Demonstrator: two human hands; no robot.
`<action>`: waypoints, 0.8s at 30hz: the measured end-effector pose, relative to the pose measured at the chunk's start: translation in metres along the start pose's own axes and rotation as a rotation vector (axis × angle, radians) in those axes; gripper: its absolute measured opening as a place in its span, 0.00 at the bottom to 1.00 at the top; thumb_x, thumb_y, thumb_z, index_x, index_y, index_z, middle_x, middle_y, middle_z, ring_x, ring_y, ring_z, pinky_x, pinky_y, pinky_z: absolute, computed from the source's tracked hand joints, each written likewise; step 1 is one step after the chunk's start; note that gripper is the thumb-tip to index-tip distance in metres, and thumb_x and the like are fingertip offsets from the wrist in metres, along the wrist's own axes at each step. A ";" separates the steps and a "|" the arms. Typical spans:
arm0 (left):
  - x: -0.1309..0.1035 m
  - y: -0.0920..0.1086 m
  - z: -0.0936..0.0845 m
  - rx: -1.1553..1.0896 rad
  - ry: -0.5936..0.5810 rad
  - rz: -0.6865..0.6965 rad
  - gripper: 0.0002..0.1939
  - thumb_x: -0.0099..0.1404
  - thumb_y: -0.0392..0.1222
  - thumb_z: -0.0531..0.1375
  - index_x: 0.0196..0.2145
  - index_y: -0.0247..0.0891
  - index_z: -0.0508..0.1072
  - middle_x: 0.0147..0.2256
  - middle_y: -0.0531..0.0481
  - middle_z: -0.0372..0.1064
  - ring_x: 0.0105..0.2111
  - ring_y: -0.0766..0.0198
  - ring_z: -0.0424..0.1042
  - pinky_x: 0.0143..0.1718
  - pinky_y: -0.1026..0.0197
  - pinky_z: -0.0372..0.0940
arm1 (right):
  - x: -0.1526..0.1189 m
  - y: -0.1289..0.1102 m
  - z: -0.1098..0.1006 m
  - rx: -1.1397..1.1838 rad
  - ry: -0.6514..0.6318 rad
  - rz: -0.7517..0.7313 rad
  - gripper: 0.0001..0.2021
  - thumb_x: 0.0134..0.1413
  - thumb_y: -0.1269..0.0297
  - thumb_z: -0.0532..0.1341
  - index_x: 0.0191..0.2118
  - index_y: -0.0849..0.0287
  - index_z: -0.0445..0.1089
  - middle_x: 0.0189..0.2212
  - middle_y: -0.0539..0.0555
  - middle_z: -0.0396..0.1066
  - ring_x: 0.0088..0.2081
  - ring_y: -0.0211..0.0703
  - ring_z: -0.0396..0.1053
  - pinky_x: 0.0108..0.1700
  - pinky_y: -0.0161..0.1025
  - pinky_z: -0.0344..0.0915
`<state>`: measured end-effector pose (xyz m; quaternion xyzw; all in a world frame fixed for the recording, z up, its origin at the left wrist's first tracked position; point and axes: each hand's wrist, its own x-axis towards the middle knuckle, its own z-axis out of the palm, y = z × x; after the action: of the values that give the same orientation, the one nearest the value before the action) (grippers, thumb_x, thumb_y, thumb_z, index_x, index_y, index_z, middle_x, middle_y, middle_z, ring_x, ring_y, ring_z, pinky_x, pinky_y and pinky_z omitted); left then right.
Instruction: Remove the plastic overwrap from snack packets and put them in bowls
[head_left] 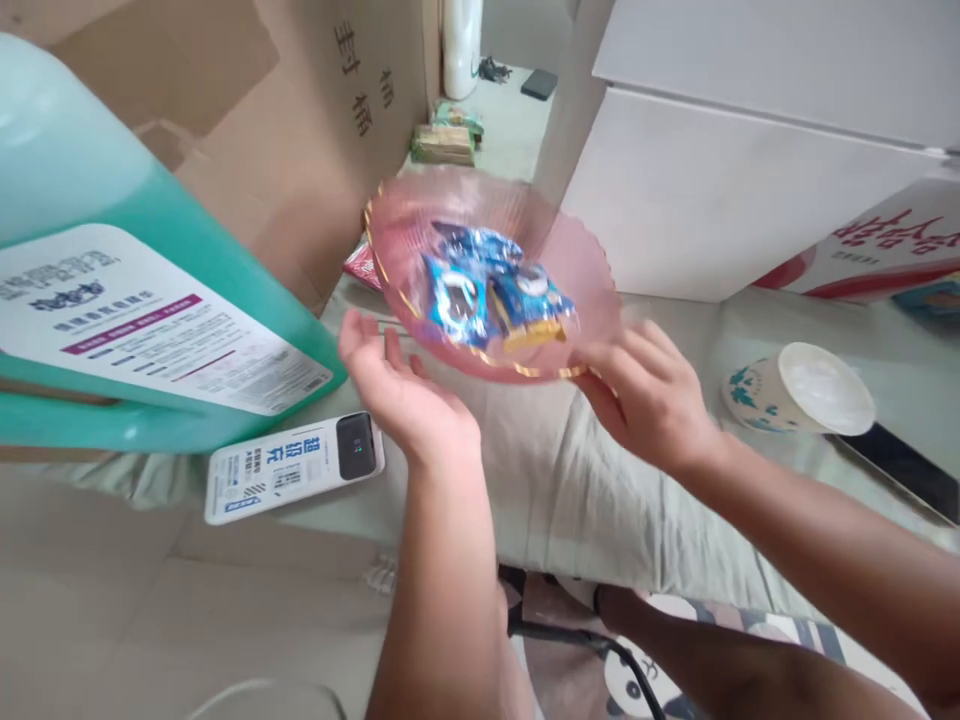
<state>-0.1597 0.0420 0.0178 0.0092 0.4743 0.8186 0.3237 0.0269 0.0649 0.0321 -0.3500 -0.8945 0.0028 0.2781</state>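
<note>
A pink see-through bowl (583, 265) with a scalloped gold rim hangs tilted above the cloth-covered surface. In it lie several shiny blue snack packets (459, 300), one with a yellow edge; they are slightly blurred. My right hand (646, 388) pinches the bowl's rim at the near right, its thumb and fingers closed. My left hand (412, 392) is beside the bowl's near left side, palm up and fingers apart. Some of its fingertips are close to the bowl's underside; I cannot tell whether they touch it.
At left stand a large jug of green liquid (210, 290) and a cardboard box (300, 130). A white power bank (292, 468) lies near the edge. To the right are a white box (675, 190), a paper cup (799, 388) and a dark phone (904, 468).
</note>
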 end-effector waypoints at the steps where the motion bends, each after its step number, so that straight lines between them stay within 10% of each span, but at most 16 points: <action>1: -0.002 0.000 0.001 -0.007 -0.060 0.001 0.14 0.66 0.49 0.52 0.47 0.50 0.70 0.64 0.52 0.64 0.69 0.55 0.60 0.67 0.49 0.60 | -0.023 0.000 -0.005 0.021 0.014 -0.017 0.10 0.69 0.62 0.55 0.41 0.43 0.74 0.34 0.54 0.77 0.34 0.50 0.71 0.38 0.50 0.69; 10: -0.046 -0.051 0.026 0.363 -0.511 -0.285 0.10 0.56 0.47 0.66 0.34 0.39 0.76 0.39 0.46 0.77 0.43 0.57 0.76 0.42 0.61 0.70 | -0.163 0.016 -0.031 -0.035 0.156 0.125 0.19 0.61 0.79 0.57 0.46 0.43 0.74 0.36 0.53 0.76 0.44 0.49 0.73 0.43 0.47 0.72; 24: -0.092 -0.108 0.059 0.564 -0.379 -0.001 0.07 0.46 0.31 0.58 0.25 0.39 0.67 0.26 0.55 0.66 0.27 0.69 0.65 0.23 0.69 0.58 | -0.211 0.114 -0.053 -0.103 0.574 0.653 0.20 0.54 0.74 0.56 0.52 0.52 0.69 0.47 0.59 0.68 0.49 0.52 0.69 0.51 0.53 0.70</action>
<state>-0.0119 0.0747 -0.0081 0.2501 0.6137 0.6387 0.3909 0.2509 0.0085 -0.0499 -0.6147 -0.6223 -0.0512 0.4820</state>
